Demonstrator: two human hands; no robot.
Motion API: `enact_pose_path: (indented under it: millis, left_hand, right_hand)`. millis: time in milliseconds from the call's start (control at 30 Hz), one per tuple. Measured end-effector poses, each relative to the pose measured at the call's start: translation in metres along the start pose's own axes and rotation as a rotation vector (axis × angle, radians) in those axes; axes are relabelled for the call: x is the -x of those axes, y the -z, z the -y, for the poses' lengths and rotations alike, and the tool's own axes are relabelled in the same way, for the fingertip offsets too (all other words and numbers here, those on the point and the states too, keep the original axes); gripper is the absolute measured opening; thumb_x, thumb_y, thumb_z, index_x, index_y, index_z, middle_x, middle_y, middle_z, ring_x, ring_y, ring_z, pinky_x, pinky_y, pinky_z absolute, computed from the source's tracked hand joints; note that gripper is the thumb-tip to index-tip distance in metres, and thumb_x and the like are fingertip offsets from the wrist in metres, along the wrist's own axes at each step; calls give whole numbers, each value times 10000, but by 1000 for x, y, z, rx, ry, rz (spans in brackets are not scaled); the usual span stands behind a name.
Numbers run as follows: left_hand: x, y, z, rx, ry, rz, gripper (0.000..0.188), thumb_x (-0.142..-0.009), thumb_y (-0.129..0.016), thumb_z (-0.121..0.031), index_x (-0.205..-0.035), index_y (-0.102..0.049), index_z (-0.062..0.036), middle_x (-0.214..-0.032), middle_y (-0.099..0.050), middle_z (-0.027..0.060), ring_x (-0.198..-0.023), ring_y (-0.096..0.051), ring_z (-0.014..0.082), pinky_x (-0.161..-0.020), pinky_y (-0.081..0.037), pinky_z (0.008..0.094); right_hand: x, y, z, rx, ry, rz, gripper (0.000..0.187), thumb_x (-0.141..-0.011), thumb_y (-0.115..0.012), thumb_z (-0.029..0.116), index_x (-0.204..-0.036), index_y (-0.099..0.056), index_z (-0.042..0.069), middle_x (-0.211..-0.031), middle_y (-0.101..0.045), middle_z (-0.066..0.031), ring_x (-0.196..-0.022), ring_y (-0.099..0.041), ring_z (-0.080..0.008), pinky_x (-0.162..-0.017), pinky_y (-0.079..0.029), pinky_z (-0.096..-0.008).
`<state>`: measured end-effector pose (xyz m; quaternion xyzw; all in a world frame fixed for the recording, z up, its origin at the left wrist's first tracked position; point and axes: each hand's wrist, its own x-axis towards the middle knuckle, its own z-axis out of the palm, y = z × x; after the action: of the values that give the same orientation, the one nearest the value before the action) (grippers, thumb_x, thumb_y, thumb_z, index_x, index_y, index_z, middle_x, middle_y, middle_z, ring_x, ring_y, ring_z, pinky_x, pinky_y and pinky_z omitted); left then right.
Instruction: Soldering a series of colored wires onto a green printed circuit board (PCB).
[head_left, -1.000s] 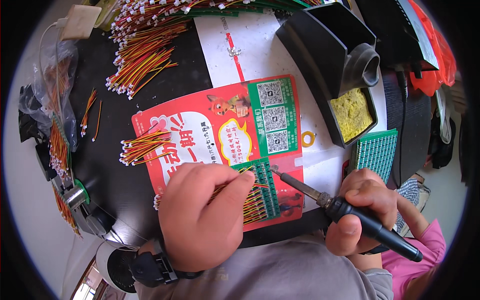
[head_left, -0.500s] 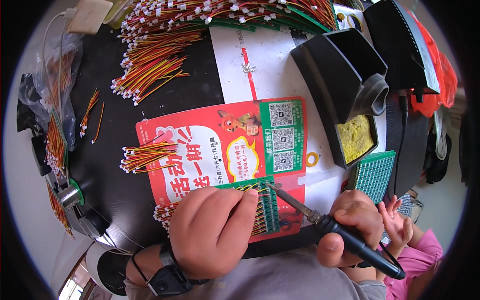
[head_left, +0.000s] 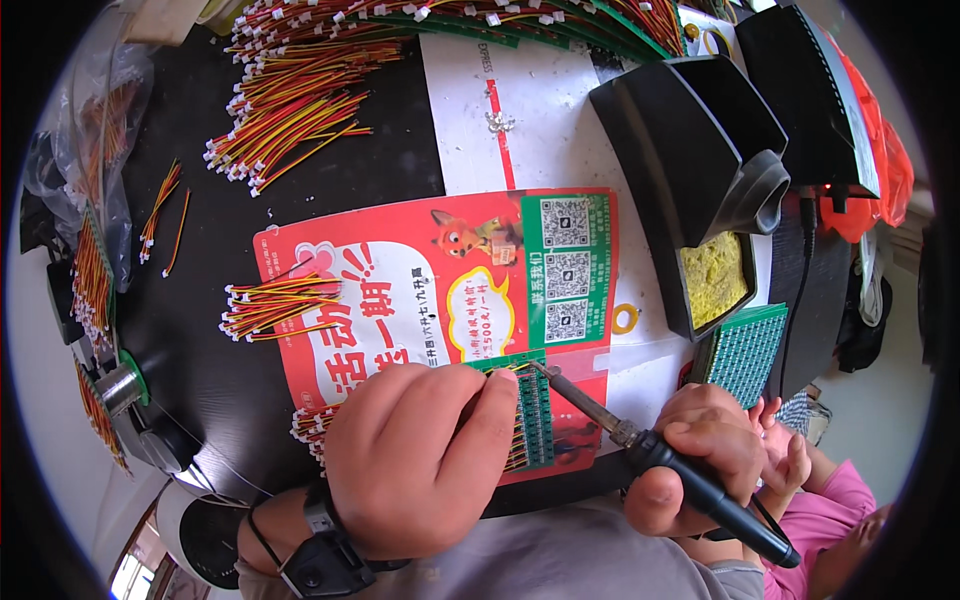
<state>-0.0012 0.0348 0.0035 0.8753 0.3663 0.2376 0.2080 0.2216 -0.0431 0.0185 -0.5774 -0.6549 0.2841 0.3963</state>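
Observation:
A green circuit board (head_left: 537, 430) lies on a red printed sheet, partly covered by my left hand (head_left: 420, 460). The thumb and forefinger of that hand are pinched on a thin yellow wire at the board's upper part. My right hand (head_left: 700, 450) grips a soldering iron (head_left: 700, 490) by its black handle. The iron's tip meets the board near its upper edge, just right of my left fingertips. Red and yellow wires with white connectors (head_left: 312, 430) stick out to the left from under my left hand.
Loose wire leads (head_left: 280, 305) lie on the printed sheet (head_left: 480, 225), with larger bundles (head_left: 295, 130) behind. At right stand a black soldering-iron holder with yellow sponge (head_left: 715, 280) and stacked green boards (head_left: 745, 350). A solder spool (head_left: 125, 385) sits left. Another person's hand (head_left: 785, 450) is at lower right.
The view has shifted slightly, and my left hand sits a little further left in it. The iron's tip stays at the board's upper edge.

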Motion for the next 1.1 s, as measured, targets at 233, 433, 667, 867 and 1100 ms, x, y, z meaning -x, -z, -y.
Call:
enact_pose_path:
  millis: [233,433,667,867,1100]
  left_hand:
    - [2,-1,0,-21,-5,-10,220,-714,-723,3,-929,-721,51,-796,-613,92,-645,-591,210,-510,-494,318]
    - [3,-1,1,-36,-16,-14,232,-699,-724,-6,-926,-725,42,-794,-613,88,-642,-587,206,-509,-489,313]
    - [2,-2,2,-28,-13,-12,228,-706,-725,-6,-929,-726,43,-798,-615,90,-653,-594,211,-513,-493,316]
    - [-1,0,0,-24,-18,1,223,-718,-724,-6,-935,-723,46,-802,-617,92,-657,-597,214,-523,-499,316]
    - [-1,2,-1,-23,-6,25,224,-729,-714,-3,-946,-710,49,-818,-615,97,-671,-599,217,-536,-502,320]
  right_hand:
    - [3,-4,-3,-3,27,-36,394,-895,-736,351,-1028,-560,25,-679,-568,-54,-596,-555,-177,-564,-455,-312]
    - [-2,-3,-7,-83,93,-36,438,-768,-874,183,-1021,-594,-39,-681,-626,-104,-546,-618,-234,-507,-512,-330]
    - [-3,-1,-5,-77,80,-17,439,-769,-877,184,-1020,-595,-39,-686,-631,-111,-549,-621,-239,-508,-513,-339]
    - [3,0,-1,-118,69,-150,447,-808,-870,277,-987,-586,-18,-682,-619,-88,-554,-609,-226,-490,-481,-345]
    - [10,-6,-5,-135,108,-178,452,-815,-865,283,-992,-575,-15,-699,-616,-82,-554,-600,-224,-488,-473,-341]
